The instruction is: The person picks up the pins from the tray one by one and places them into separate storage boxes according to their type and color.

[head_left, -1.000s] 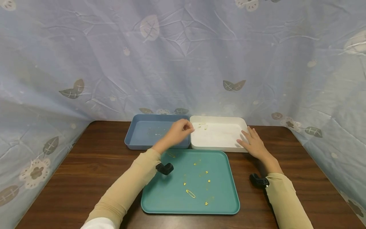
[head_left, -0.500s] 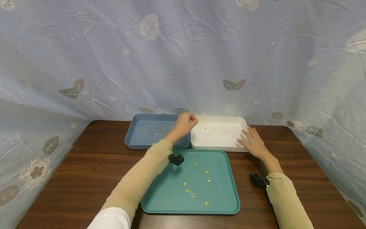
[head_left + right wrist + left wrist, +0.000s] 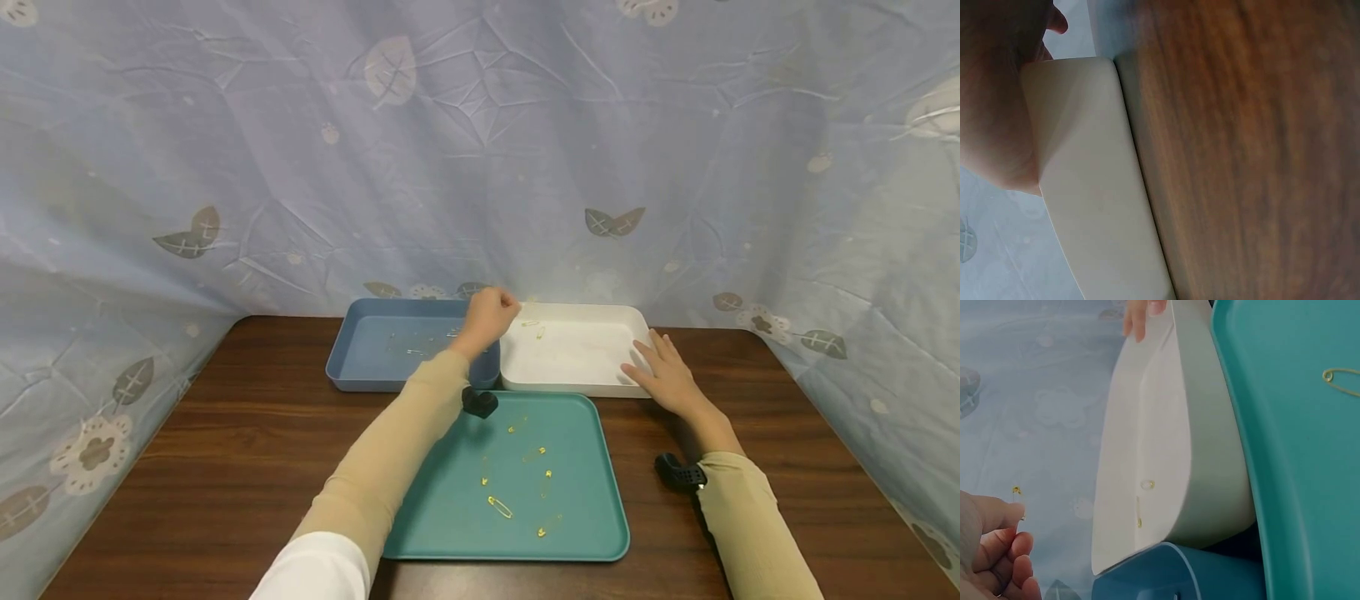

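Between thumb and forefinger, my left hand (image 3: 487, 320) pinches a small gold safety pin (image 3: 1017, 489), seen in the left wrist view. That hand is raised near the back corner where the blue tray (image 3: 375, 386) meets the white tray (image 3: 581, 358). A few gold safety pins lie at the left end of the white tray. With fingers spread, my right hand (image 3: 670, 379) rests on the white tray's right rim. In the right wrist view, its palm lies against that tray's outer wall (image 3: 1091, 156).
Several gold safety pins (image 3: 500, 507) are scattered on a teal tray (image 3: 442, 537) in front. Silver safety pins (image 3: 416, 352) lie in the blue tray. All stand on a dark wooden table (image 3: 247, 433); a patterned curtain (image 3: 300, 150) hangs close behind.
My left hand has moved right and back with the pinched pin, from over the blue tray toward the white tray's back left corner. My right hand has stayed in place.
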Demonstrator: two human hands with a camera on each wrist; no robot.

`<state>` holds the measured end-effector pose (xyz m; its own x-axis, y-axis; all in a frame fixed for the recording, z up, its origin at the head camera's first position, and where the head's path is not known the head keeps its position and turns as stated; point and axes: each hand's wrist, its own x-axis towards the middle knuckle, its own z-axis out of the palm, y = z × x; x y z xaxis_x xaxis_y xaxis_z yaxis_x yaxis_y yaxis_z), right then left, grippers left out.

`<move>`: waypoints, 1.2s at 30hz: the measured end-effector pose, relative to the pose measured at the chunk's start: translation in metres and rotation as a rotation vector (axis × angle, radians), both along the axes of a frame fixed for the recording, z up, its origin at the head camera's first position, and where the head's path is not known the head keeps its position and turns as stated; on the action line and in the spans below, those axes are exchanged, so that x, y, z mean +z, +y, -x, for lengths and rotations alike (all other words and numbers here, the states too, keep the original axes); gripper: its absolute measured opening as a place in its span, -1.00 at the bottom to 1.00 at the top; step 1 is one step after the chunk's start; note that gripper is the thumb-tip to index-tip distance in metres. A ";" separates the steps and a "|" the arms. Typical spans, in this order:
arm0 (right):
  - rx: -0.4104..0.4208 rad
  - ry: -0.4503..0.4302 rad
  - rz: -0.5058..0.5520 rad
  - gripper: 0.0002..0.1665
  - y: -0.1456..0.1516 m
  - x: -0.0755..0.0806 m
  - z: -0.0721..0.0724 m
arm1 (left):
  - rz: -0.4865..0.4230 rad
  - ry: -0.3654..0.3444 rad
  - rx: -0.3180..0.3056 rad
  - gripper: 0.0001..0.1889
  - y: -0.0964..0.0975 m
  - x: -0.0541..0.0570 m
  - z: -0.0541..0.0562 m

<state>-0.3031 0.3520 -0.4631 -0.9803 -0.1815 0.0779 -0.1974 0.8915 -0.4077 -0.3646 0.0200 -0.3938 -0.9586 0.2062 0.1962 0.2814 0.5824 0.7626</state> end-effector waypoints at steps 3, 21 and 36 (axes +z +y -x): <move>0.000 0.004 -0.003 -0.13 0.001 -0.001 0.000 | -0.006 -0.001 0.029 -0.75 0.002 -0.001 0.004; -0.008 0.010 -0.004 -0.13 0.000 -0.001 0.001 | 0.075 0.033 0.098 -0.48 0.007 -0.010 0.017; -0.013 -0.001 -0.012 -0.15 -0.005 0.003 -0.002 | 0.059 0.034 0.158 -0.48 0.012 -0.010 0.017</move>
